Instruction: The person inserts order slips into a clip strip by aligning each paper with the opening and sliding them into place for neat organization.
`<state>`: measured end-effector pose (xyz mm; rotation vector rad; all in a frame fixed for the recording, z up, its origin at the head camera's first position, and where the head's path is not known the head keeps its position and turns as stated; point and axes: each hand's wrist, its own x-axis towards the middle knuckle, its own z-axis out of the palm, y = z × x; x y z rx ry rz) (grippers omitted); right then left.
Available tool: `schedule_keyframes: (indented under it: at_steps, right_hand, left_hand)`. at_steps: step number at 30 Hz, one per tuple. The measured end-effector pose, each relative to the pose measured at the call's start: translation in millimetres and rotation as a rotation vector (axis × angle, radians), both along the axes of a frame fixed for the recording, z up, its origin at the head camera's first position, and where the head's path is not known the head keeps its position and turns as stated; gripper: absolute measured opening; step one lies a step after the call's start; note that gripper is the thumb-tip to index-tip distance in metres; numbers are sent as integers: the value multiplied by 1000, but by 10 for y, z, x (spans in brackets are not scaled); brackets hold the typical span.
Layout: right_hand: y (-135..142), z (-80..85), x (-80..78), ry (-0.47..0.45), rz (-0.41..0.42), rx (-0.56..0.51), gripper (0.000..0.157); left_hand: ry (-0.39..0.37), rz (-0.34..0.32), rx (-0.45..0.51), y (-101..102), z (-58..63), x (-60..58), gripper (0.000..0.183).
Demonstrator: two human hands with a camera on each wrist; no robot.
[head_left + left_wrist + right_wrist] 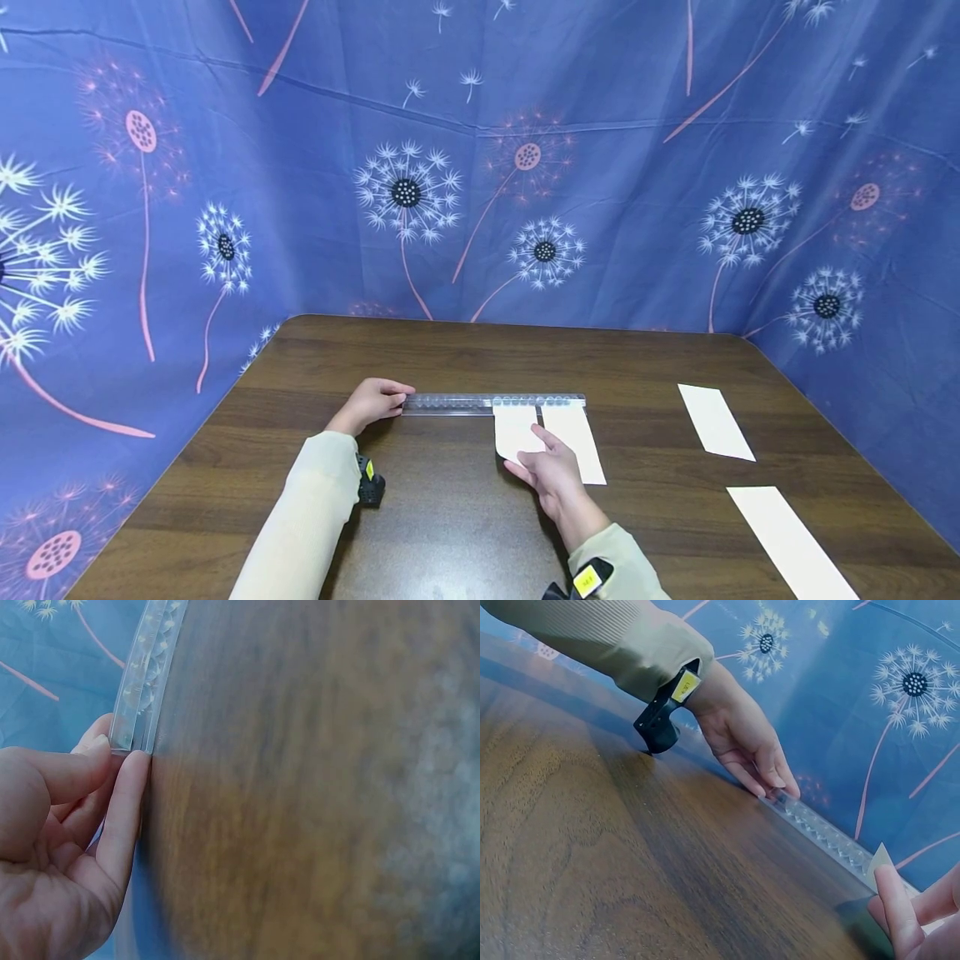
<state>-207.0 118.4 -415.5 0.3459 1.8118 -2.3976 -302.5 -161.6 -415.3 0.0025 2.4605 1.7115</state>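
Observation:
A long clear plastic ruler (450, 405) with a row of round shapes lies across the middle of the table. My left hand (369, 403) pinches its left end between thumb and fingers, as the left wrist view shows close up on the ruler (150, 667). The ruler's right part overlaps the top edges of two white paper pieces. My right hand (557, 482) holds the nearer-left paper piece (513, 433) by its lower part, which is raised off the table. Beside it, the other paper piece (581, 450) lies flat, partly behind the right hand.
On the right side of the brown wooden table (420, 350) lie two more white pieces, a shorter paper strip (716, 421) and a longer paper strip (791, 542). A blue dandelion-patterned cloth (315, 167) hangs behind the table and along its sides.

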Motion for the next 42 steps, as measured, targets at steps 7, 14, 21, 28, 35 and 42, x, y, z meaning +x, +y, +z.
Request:
schedule_keyframes:
  at_steps: [7, 14, 21, 28, 35, 42]
  right_hand:
    - [21, -2, 7, -5, -1, 11, 62]
    - [39, -8, 10, -9, 0, 26, 61]
    - [48, -14, 8, -12, -7, 34, 61]
    - [45, -24, 15, -9, -11, 35, 61]
    - [50, -13, 36, 19, -13, 36, 59]
    - [143, 28, 49, 5, -8, 20, 56]
  left_hand:
    - [14, -9, -8, -9, -13, 3, 22]
    - [12, -8, -22, -4, -21, 6, 22]
    - [7, -2, -6, 6, -20, 3, 22]
    - [5, -5, 2, 10, -20, -7, 22]
    - [11, -10, -6, 5, -23, -1, 22]
    - [21, -6, -8, -8, -18, 5, 22]
